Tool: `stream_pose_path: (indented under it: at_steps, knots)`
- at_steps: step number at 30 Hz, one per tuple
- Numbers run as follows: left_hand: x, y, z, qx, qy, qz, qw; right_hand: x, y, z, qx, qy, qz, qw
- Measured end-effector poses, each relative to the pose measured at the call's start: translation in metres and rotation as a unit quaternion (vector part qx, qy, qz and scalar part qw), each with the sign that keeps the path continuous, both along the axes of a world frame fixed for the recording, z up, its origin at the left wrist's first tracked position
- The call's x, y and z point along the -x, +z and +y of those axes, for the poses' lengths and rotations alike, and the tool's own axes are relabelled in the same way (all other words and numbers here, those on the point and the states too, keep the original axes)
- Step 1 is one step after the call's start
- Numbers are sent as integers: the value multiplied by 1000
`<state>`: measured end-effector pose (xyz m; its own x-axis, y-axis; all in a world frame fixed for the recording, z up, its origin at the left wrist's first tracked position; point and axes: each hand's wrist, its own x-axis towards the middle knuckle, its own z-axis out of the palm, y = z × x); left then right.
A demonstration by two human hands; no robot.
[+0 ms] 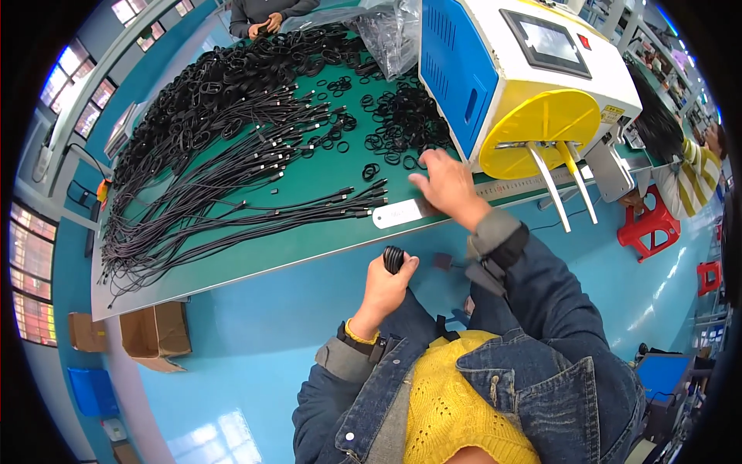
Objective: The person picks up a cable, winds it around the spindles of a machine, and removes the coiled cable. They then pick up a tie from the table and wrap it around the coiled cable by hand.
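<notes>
My left hand (384, 288) is closed around a coiled black cable (393, 258), held in front of the table's near edge. Over the table my right hand (454, 189) reaches to the near side of a heap of small black rings (407, 120), like rubber bands. Its thumb and fingers are apart, and I see nothing between them. Just beneath and left of that hand lies a flat metal ruler (398, 214). Straight black cables (301, 215) with plugs at their ends lie to its left, beside a larger bundle of cables (185, 185).
A blue and white machine (473, 73) with a yellow disc (533, 131) and two projecting rods stands at the right. Coiled cables (224, 73) are piled at the back, near another person's hands (267, 25). Red stools (651, 224) and a cardboard box (156, 336) stand on the floor.
</notes>
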<state>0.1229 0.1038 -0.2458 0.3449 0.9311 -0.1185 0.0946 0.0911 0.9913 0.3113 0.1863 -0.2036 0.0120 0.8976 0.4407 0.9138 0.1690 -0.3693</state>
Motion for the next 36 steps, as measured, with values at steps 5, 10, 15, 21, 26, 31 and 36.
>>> stream_pose_path:
  at_steps: [5,10,15,21,26,31,36]
  knots:
    - [-4,15,8,15,-13,-67,998,-21,-26,16,-62,11,115,991]
    - [-9,35,23,65,17,-163,984,-16,0,-30,236,66,609,754]
    - [-32,32,23,80,21,-225,971,-10,-5,-38,153,105,553,812]
    - [-49,37,4,108,19,-233,966,-29,-46,27,-61,-28,-25,997]
    - [-29,37,7,92,53,-209,972,-10,-24,17,145,-69,460,873]
    - [-52,50,79,2,79,-156,985,-13,-16,-2,242,40,673,698]
    - [-73,53,126,-11,35,-85,996,-22,-7,-2,252,86,671,692]
